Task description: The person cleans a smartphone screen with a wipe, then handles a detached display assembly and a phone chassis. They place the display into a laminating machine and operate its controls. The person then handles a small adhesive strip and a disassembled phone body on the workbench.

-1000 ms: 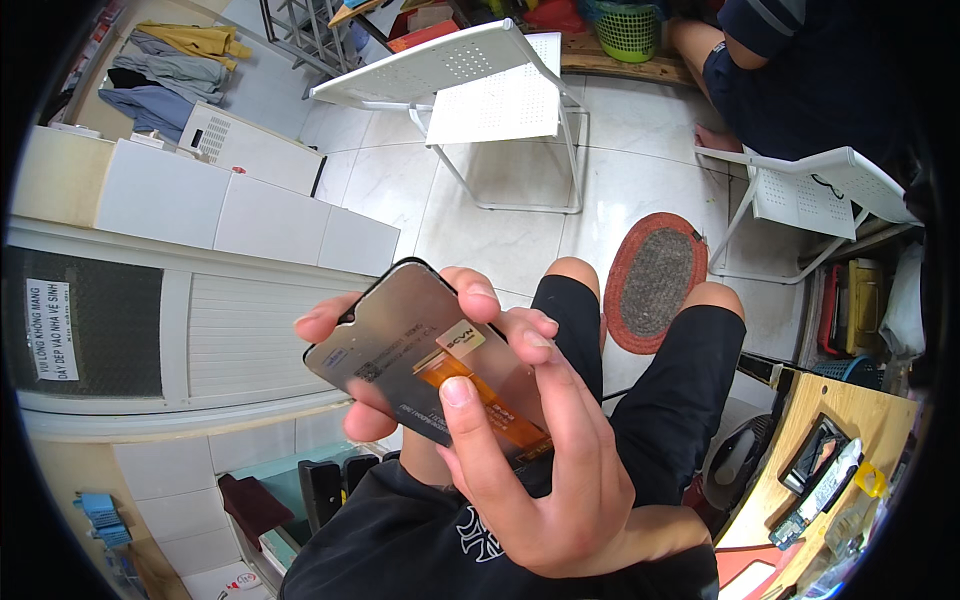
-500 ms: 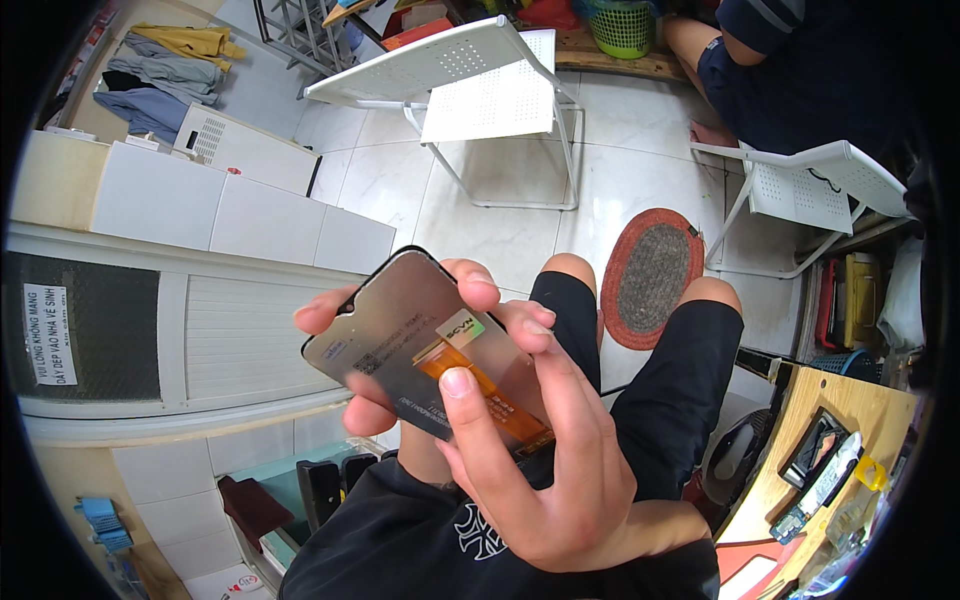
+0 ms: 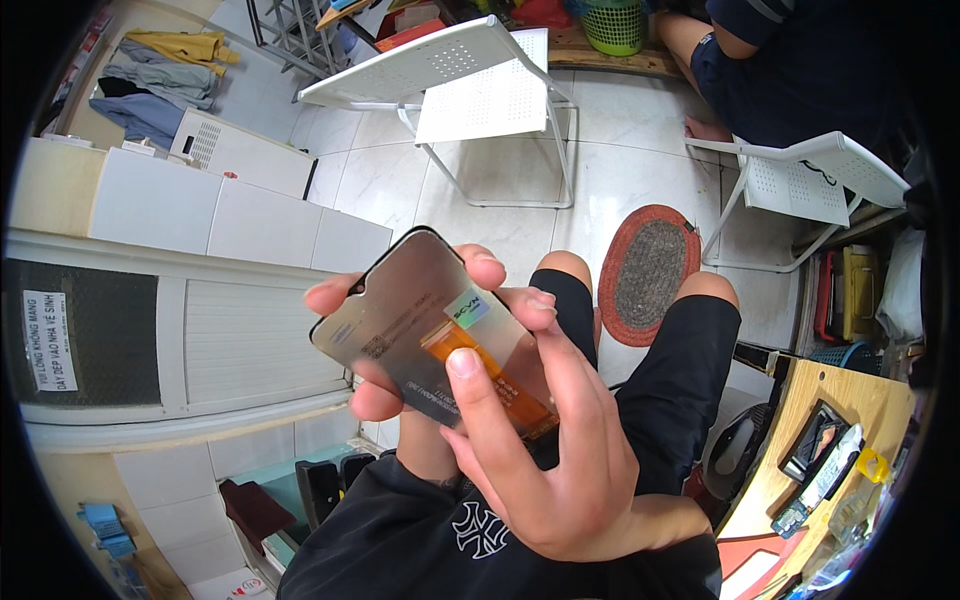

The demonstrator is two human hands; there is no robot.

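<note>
I hold a phone screen panel (image 3: 405,310) low in the middle of the view, its silvery back turned up, with an orange flex cable (image 3: 505,390) and a small sticker on it. My right hand (image 3: 545,460) grips the panel from the lower right, one fingertip pressing on the cable. Most of my left hand (image 3: 375,398) is hidden behind the panel; its fingertips wrap round the edges. Below are my lap and dark shorts (image 3: 670,390).
White folding chairs (image 3: 480,100) (image 3: 800,185) stand ahead, beside an oval mat (image 3: 645,270). Another person (image 3: 790,70) sits at upper right. At right, a wooden desk (image 3: 850,390) holds a disassembled phone (image 3: 810,440). Tiled ledges (image 3: 160,195) and clothes (image 3: 175,80) are at left.
Both hands and the panel have risen a little in the view, and the panel's angle has shifted slightly. The grip looks the same.
</note>
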